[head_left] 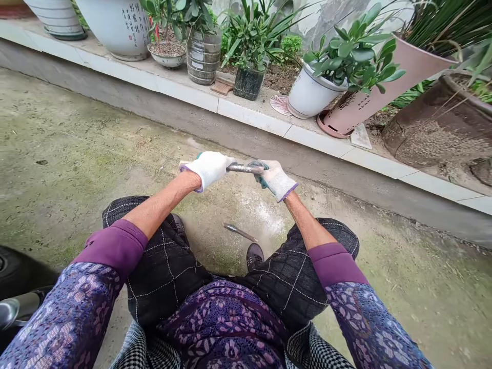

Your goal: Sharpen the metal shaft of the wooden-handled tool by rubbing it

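Both my hands wear white knit gloves with purple cuffs. My left hand (207, 168) is closed round one end of a grey metal rod (243, 167), which lies level in front of my knees. My right hand (273, 178) is closed round the rod's other end, its green palm coating showing. A pale wooden end sticks out past my left glove. On the concrete ground between my feet lies a second short metal rod (240, 232). A whitish dusty patch (261, 212) marks the ground just beyond it.
I sit low, knees apart in black checked trousers, shoes on mossy concrete. A raised tiled ledge (246, 115) runs across ahead, carrying several potted plants: a white pot (309, 95), a tilted pink pot (369, 97), a grey striped pot (203, 56). A dark object (15, 287) stands at my left.
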The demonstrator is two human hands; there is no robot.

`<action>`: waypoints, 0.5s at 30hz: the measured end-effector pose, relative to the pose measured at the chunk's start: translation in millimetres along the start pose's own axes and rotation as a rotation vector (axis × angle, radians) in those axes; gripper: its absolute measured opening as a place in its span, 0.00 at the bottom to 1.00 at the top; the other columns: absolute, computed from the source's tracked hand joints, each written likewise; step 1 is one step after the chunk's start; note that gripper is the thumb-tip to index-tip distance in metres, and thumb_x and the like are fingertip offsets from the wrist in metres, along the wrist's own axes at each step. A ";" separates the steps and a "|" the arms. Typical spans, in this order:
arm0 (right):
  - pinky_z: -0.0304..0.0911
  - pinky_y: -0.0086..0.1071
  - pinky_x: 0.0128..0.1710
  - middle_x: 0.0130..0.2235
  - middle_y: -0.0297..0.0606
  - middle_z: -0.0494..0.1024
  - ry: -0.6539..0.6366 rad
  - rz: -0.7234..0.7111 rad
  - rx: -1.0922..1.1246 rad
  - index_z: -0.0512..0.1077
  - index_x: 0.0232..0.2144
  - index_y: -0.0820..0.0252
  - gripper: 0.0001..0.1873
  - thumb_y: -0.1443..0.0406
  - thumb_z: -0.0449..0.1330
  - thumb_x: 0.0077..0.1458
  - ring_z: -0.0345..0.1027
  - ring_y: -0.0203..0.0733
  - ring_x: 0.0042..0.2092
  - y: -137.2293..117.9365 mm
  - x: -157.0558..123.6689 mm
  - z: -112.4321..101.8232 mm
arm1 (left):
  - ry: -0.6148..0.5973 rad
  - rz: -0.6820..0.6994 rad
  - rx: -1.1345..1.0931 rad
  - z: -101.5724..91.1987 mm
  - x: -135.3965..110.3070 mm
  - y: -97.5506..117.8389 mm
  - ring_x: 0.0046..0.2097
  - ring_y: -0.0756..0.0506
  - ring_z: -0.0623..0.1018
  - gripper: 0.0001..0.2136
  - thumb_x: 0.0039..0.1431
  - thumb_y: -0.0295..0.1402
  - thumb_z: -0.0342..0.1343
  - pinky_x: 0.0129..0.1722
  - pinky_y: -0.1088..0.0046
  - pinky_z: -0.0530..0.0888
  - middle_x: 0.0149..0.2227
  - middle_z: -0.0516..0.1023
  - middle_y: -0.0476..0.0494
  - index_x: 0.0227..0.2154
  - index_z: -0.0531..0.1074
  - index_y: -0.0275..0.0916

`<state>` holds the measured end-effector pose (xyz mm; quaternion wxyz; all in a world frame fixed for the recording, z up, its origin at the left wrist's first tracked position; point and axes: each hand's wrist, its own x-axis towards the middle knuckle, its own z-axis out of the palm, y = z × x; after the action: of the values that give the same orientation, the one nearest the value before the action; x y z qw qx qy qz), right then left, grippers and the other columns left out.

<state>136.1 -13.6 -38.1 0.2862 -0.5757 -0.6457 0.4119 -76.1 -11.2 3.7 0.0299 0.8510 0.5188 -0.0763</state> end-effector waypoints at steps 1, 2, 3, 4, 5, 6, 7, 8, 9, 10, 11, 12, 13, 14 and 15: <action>0.50 0.24 0.16 0.19 0.30 0.67 -0.002 0.014 0.005 0.79 0.38 0.64 0.18 0.59 0.56 0.50 0.54 0.31 0.18 -0.6 -2.6 5.2 | 0.020 -0.030 -0.011 -1.3 0.1 -3.0 0.40 0.40 0.81 0.17 0.64 0.32 0.45 0.39 0.68 0.71 0.37 0.81 0.39 0.51 0.75 0.43; 0.50 0.24 0.16 0.18 0.30 0.66 -0.007 0.014 0.000 0.79 0.37 0.64 0.18 0.59 0.56 0.50 0.55 0.31 0.19 -1.4 -5.8 10.4 | 0.037 -0.061 -0.016 -1.8 0.4 -6.2 0.40 0.40 0.81 0.17 0.65 0.32 0.45 0.39 0.68 0.71 0.37 0.81 0.38 0.51 0.75 0.42; 0.51 0.25 0.17 0.19 0.30 0.66 -0.021 -0.007 -0.013 0.79 0.37 0.63 0.17 0.59 0.56 0.50 0.56 0.31 0.20 -2.3 -9.6 15.1 | 0.049 -0.085 -0.017 -1.5 0.8 -9.4 0.40 0.40 0.81 0.17 0.65 0.32 0.44 0.39 0.67 0.71 0.37 0.81 0.38 0.51 0.75 0.42; 0.52 0.25 0.19 0.20 0.31 0.68 -0.043 -0.042 -0.041 0.79 0.36 0.63 0.16 0.60 0.56 0.51 0.57 0.31 0.21 -3.4 -13.8 19.0 | 0.057 -0.101 -0.010 -0.4 1.3 -12.4 0.41 0.39 0.81 0.17 0.65 0.31 0.44 0.39 0.67 0.72 0.36 0.81 0.37 0.51 0.75 0.41; 0.54 0.25 0.20 0.22 0.31 0.69 -0.067 -0.082 -0.085 0.79 0.35 0.63 0.15 0.61 0.56 0.51 0.59 0.31 0.22 -4.5 -18.1 21.6 | 0.058 -0.113 0.003 1.3 1.7 -15.0 0.41 0.38 0.81 0.17 0.64 0.30 0.44 0.39 0.66 0.72 0.36 0.81 0.36 0.50 0.75 0.41; 0.55 0.25 0.22 0.23 0.32 0.70 -0.090 -0.123 -0.146 0.79 0.34 0.63 0.14 0.63 0.55 0.51 0.60 0.32 0.23 -5.7 -22.3 22.7 | 0.054 -0.121 0.022 3.6 2.0 -17.1 0.41 0.37 0.82 0.17 0.64 0.29 0.44 0.39 0.65 0.72 0.36 0.81 0.35 0.50 0.75 0.40; 0.56 0.26 0.24 0.24 0.32 0.72 -0.110 -0.159 -0.218 0.79 0.33 0.62 0.14 0.64 0.55 0.52 0.61 0.32 0.23 -6.8 -25.8 22.1 | 0.045 -0.126 0.046 6.3 2.4 -18.6 0.41 0.36 0.82 0.17 0.64 0.29 0.44 0.39 0.64 0.72 0.35 0.81 0.34 0.49 0.75 0.39; 0.56 0.26 0.25 0.25 0.32 0.73 -0.123 -0.189 -0.290 0.79 0.34 0.62 0.13 0.65 0.55 0.52 0.62 0.33 0.24 -7.8 -28.4 19.7 | 0.034 -0.128 0.073 9.2 2.7 -19.5 0.41 0.35 0.82 0.17 0.64 0.28 0.44 0.39 0.63 0.72 0.35 0.81 0.33 0.48 0.75 0.38; 0.56 0.27 0.26 0.25 0.33 0.74 -0.121 -0.210 -0.353 0.80 0.34 0.61 0.13 0.65 0.55 0.53 0.63 0.34 0.25 -8.7 -29.6 15.7 | 0.020 -0.122 0.097 12.1 3.1 -19.5 0.42 0.34 0.82 0.17 0.63 0.27 0.44 0.39 0.62 0.72 0.35 0.81 0.33 0.48 0.76 0.37; 0.57 0.27 0.27 0.26 0.33 0.75 -0.103 -0.225 -0.402 0.80 0.35 0.61 0.14 0.65 0.55 0.53 0.64 0.34 0.26 -9.2 -29.3 10.4 | 0.005 -0.108 0.116 14.7 3.5 -18.8 0.42 0.34 0.82 0.17 0.63 0.26 0.44 0.39 0.62 0.72 0.34 0.81 0.32 0.47 0.76 0.37; 0.57 0.27 0.28 0.26 0.34 0.75 -0.073 -0.239 -0.435 0.80 0.36 0.60 0.14 0.65 0.55 0.54 0.64 0.35 0.27 -9.3 -27.4 4.3 | -0.011 -0.086 0.129 16.9 3.9 -17.3 0.42 0.34 0.82 0.17 0.63 0.26 0.44 0.39 0.62 0.72 0.34 0.81 0.32 0.47 0.76 0.37; 0.57 0.28 0.28 0.27 0.34 0.76 -0.034 -0.249 -0.452 0.80 0.38 0.60 0.15 0.65 0.55 0.54 0.65 0.36 0.27 -9.0 -24.1 -2.1 | -0.025 -0.063 0.138 18.6 4.4 -15.0 0.42 0.34 0.82 0.16 0.63 0.26 0.45 0.39 0.62 0.72 0.34 0.81 0.33 0.47 0.76 0.37; 0.58 0.28 0.29 0.28 0.35 0.77 0.007 -0.254 -0.456 0.80 0.38 0.60 0.16 0.65 0.55 0.53 0.65 0.36 0.28 -8.1 -19.7 -8.4 | -0.041 -0.039 0.141 19.5 4.8 -12.2 0.42 0.34 0.82 0.16 0.63 0.27 0.45 0.39 0.62 0.72 0.33 0.81 0.33 0.47 0.76 0.38; 0.58 0.28 0.29 0.29 0.35 0.77 0.046 -0.252 -0.448 0.80 0.39 0.61 0.16 0.65 0.55 0.53 0.66 0.37 0.28 -6.9 -14.6 -14.1 | -0.055 -0.017 0.138 19.7 5.2 -9.0 0.41 0.35 0.82 0.16 0.63 0.27 0.46 0.39 0.63 0.72 0.33 0.81 0.34 0.47 0.76 0.39; 0.58 0.28 0.29 0.29 0.36 0.77 0.078 -0.240 -0.427 0.80 0.39 0.61 0.17 0.65 0.54 0.52 0.65 0.37 0.28 -5.4 -9.4 -18.7 | -0.065 0.000 0.132 19.2 5.4 -5.8 0.41 0.35 0.82 0.16 0.63 0.27 0.46 0.39 0.63 0.72 0.32 0.80 0.35 0.47 0.76 0.40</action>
<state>150.8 -19.0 -23.1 0.2296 -0.5577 -0.7705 0.2065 -80.7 -6.3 -15.9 -0.0095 0.8480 0.5115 -0.1382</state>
